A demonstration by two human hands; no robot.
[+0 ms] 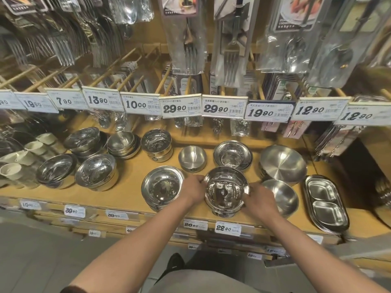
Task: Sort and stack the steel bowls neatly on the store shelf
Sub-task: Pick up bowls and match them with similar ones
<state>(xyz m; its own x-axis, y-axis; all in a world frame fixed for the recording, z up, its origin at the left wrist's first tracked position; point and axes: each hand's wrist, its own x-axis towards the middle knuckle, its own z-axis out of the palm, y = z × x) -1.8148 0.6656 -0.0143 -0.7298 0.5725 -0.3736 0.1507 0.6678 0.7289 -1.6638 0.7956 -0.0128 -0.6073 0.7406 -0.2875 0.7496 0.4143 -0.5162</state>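
The wooden store shelf (127, 197) carried many steel bowls in loose groups. At its front edge stood a stack of polished bowls (226, 191), just beside a wider bowl stack (161, 187). The left hand (193, 190) and right hand (261, 200) gripped it, fingers (201, 182) clamped on its sides. It probably wanted even pressure, rims kept level.

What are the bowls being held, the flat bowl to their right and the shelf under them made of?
The held bowls look like mirror-polished steel, with sharp reflections inside. The flat bowl seems to be brushed steel, with a dull, soft sheen. The shelf is matte yellowish brown, probably wood or laminate board; no grain shows clearly.
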